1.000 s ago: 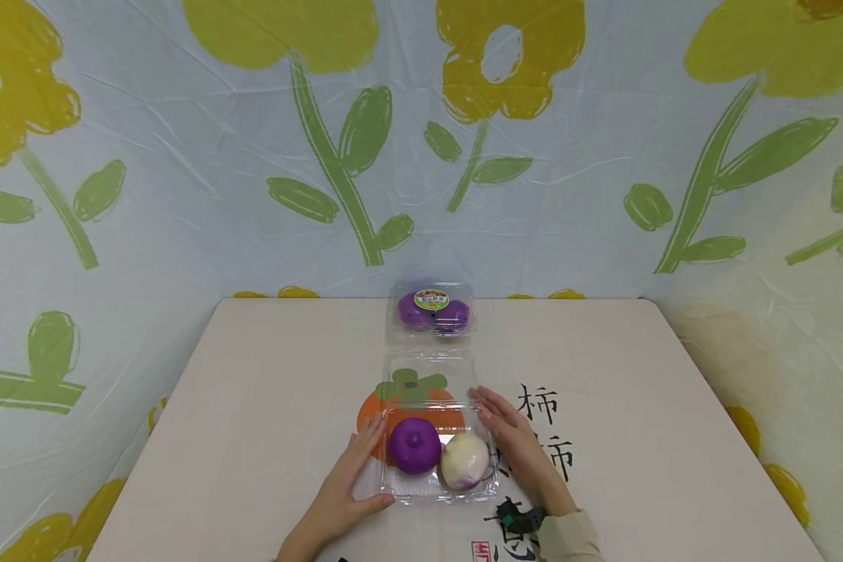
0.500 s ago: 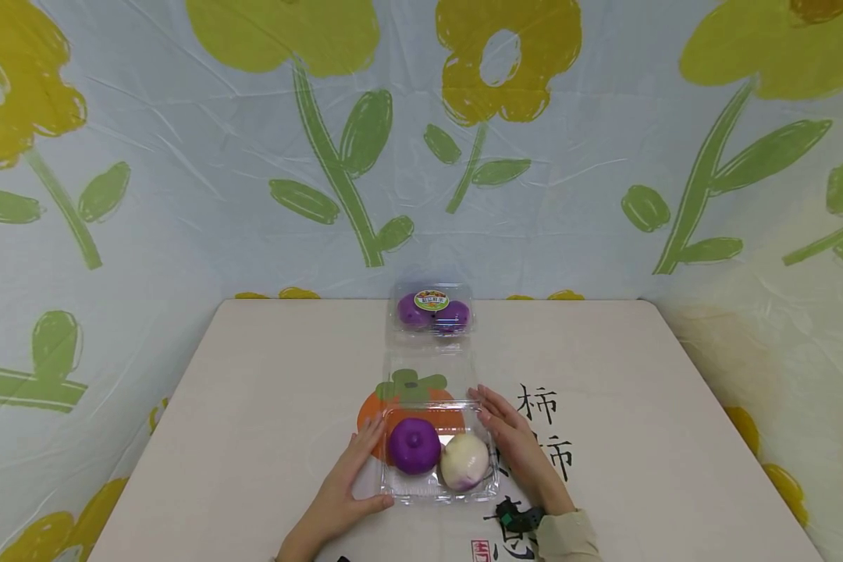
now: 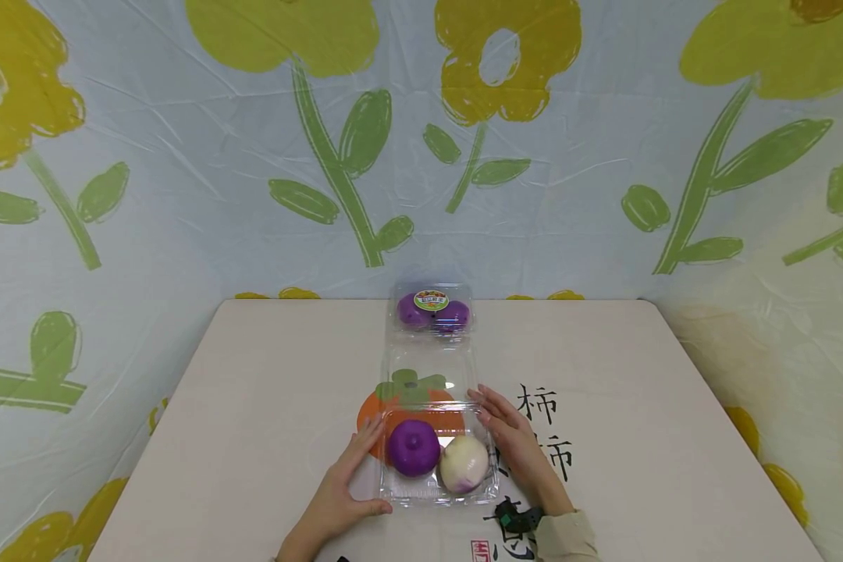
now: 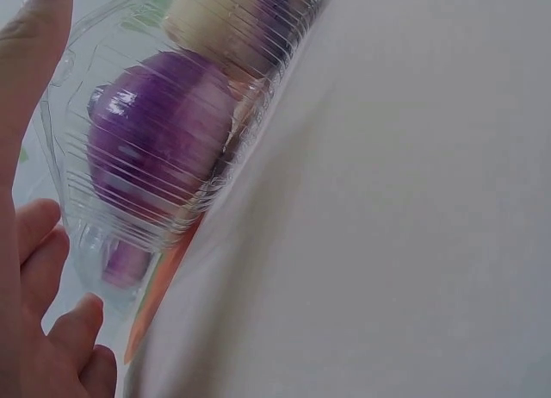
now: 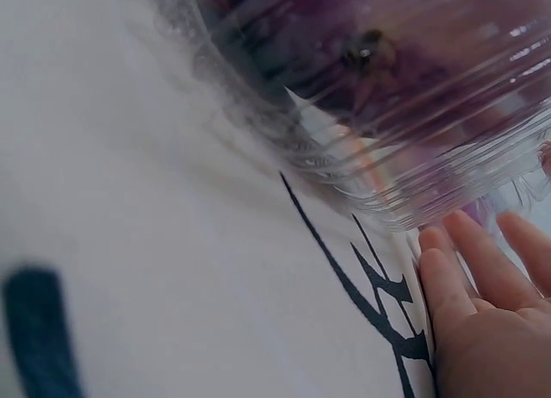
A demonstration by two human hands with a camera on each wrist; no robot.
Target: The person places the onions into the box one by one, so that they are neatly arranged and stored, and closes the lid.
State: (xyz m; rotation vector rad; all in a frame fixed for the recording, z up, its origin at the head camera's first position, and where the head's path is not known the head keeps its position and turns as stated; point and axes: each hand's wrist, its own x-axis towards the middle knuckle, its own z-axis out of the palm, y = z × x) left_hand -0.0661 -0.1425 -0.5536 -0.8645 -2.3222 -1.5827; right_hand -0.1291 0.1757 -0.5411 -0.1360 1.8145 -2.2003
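In the head view a clear plastic clamshell box lies with its lid folded back, away from me. Inside sit a round purple fruit or vegetable on the left and a cream-white one with a purple tinge on the right. My left hand lies along the box's left side, thumb spread at the near corner, and its fingers show in the left wrist view. Along the right side rests my right hand, fingers extended. The right wrist view shows its fingers by the ribbed wall.
Beyond the lid, near the table's far edge, stands a closed clear box with purple round things and an oval label. The pale table covering carries a printed orange persimmon and black characters. A flowered cloth hangs behind and at both sides.
Both hands stay in almost the same place. The purple and cream-white pieces sit very slightly nearer to me, and a small bright glint shows on the folded-back lid.
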